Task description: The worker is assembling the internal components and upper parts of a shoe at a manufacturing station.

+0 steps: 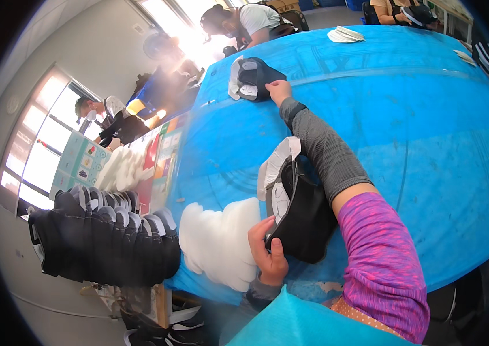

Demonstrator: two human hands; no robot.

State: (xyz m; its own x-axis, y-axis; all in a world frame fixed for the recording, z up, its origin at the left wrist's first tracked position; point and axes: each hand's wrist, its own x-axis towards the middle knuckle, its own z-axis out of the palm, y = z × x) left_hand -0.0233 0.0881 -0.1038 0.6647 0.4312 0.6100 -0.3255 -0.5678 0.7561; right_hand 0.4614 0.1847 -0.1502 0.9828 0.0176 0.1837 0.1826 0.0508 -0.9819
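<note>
- The left hand (269, 254) is clamped on the lower end of a black shoe (299, 216) with a white sole, which lies at the near edge of the blue bench (429, 132), just beside a stack of white foam pieces (221, 242).
- The right hand (279, 90) is stretched to the far side of the bench, fingers resting on a second black shoe (251, 79); I cannot tell whether it has closed on it.
- Risk: with the right arm lying across the near shoe and only one hand gripping it, a pull back could drag or tip that shoe off the near edge.
- Risk: the far shoe sits close to the bench's far left edge, so a loose fingertip hold could push it off.
- The near shoe's long axis runs from the near edge up toward the far side, tilted slightly right; its sole faces left. Which end is the toe is unclear.
</note>
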